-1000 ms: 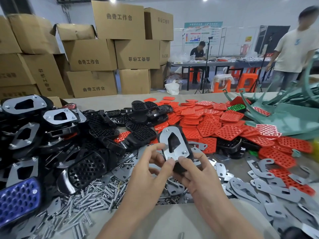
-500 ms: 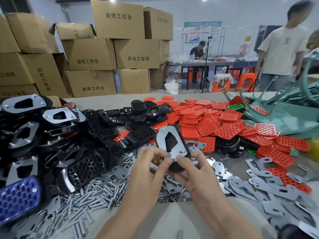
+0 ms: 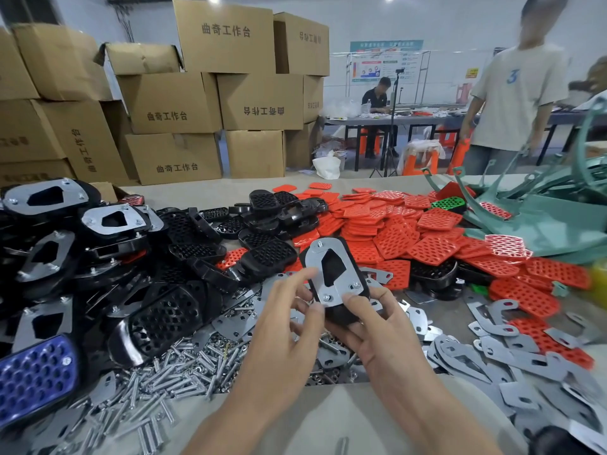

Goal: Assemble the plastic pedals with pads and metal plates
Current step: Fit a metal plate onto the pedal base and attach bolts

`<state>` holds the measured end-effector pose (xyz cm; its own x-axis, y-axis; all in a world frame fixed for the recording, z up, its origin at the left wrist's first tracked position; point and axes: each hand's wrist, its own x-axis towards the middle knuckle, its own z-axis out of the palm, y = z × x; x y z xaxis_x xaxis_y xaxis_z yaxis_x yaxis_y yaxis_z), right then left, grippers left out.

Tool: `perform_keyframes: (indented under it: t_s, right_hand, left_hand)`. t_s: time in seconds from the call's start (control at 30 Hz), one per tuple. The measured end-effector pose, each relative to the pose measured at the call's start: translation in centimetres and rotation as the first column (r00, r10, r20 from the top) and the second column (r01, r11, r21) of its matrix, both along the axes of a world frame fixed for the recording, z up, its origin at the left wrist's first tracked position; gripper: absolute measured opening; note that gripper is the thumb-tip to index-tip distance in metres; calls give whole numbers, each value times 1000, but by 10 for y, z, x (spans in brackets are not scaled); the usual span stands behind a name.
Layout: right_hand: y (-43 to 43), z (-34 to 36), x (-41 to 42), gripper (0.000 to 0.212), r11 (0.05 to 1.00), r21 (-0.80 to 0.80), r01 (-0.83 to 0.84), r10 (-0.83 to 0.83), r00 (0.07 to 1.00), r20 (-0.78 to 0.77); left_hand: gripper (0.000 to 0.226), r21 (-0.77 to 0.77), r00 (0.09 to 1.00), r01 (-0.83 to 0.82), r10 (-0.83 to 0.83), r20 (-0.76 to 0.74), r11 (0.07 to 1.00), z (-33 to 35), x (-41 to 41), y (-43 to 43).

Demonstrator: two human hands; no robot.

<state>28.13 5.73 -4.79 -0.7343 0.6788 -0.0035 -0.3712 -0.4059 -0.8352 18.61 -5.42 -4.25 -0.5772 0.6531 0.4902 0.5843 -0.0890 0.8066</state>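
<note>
Head view: black plastic pedal (image 3: 341, 316) held tilted above the beige table (image 3: 197, 192), just in front of the parts piles. Silver metal plate (image 3: 314, 274) with a dark cut-out lies on it, with nuts at its corners. Right hand (image 3: 377, 336) grips the pedal from below, thumb on the plate's lower edge. Left hand (image 3: 282, 326) pinches the plate's lower-left corner. Red perforated pads (image 3: 394, 239) are heaped behind, loose steel bolts (image 3: 184, 382) in front.

You hold a black pedal (image 3: 341, 314) tilted up above the counter (image 3: 190, 193), its silver plate (image 3: 313, 267) facing you with three bolts (image 3: 355, 285) through it, red pads (image 3: 394, 239) heaped just behind.
</note>
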Motion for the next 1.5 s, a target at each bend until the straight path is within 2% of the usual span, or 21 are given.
perform_keyframes:
  t_s: [0.07,0.17,0.23,0.27,0.37,0.47,0.53,0.6,0.67,0.77,0.9,1.0,1.1,1.2,1.3,1.4,1.5]
  right_hand:
    - [-2,2,0,21,1000,10,-7,7,1000,2]
    - [-5,6,0,19,999,51,-8,7,1000,21]
    - [-3,4,1,24,999,42,13,-15,999,36]
    - [-3,3,0,19,999,31,7,-8,999,36]
    - [-4,3,1,13,1000,17,-5,4,999,39]
    - [-7,7,1,19,999,42,-19,17,999,31]
    - [-5,6,1,15,1000,27,-1,0,1000,26]
    - [-3,2,1,17,1000,7,9,-9,1000,23]
    - [-4,3,1,16,1000,25,-1,0,1000,23]
    - [-7,7,1,14,997,69,-28,27,999,24]
    - [-2,1,2,18,999,42,-2,0,999,44]
    - [-4,3,2,13,999,42,-29,28,999,46]
    - [-7,6,1,14,998,60,-23,20,999,44]
    - [-4,3,1,17,999,38,8,-9,999,46]
    - [-3,2,0,22,999,36,-5,3,999,36]
    - [-5,3,0,18,998,60,-3,1,1000,28]
    - [-1,-1,0,28,998,60,14,-16,999,31]
  left_hand:
    - [17,22,999,-23,22,47,999,1,0,2]
    - [2,15,998,-54,55,-14,998,0,-3,1]
    - [16,-6,998,-23,23,-62,1000,-1,-3,-1]
    - [18,-13,998,-15,14,-65,1000,-1,-2,-1]
    - [13,3,999,-47,47,0,999,1,0,0]
    - [9,-7,995,-65,65,-72,998,2,-1,-1]
    - [20,-34,994,-16,13,-109,999,1,-1,-2]
    - [26,-21,998,-2,1,-63,1000,0,0,-2]
    - [19,3,999,-23,23,30,1000,1,1,-1]
    - [7,-4,998,-61,61,-29,998,2,-1,0]
    - [23,-25,998,7,-9,-59,1000,0,0,-3]
    - [13,-11,999,-36,36,5,999,1,0,-1]
    - [5,-31,996,-59,57,-61,998,1,-1,-1]
    - [22,-43,998,9,-11,-59,999,-2,-1,-2]
    - [15,-34,1000,-27,27,10,999,-1,0,0]
    - [9,-39,996,-63,60,-64,997,1,-1,0]
    - [25,-49,998,12,-16,-63,999,-1,-1,-2]
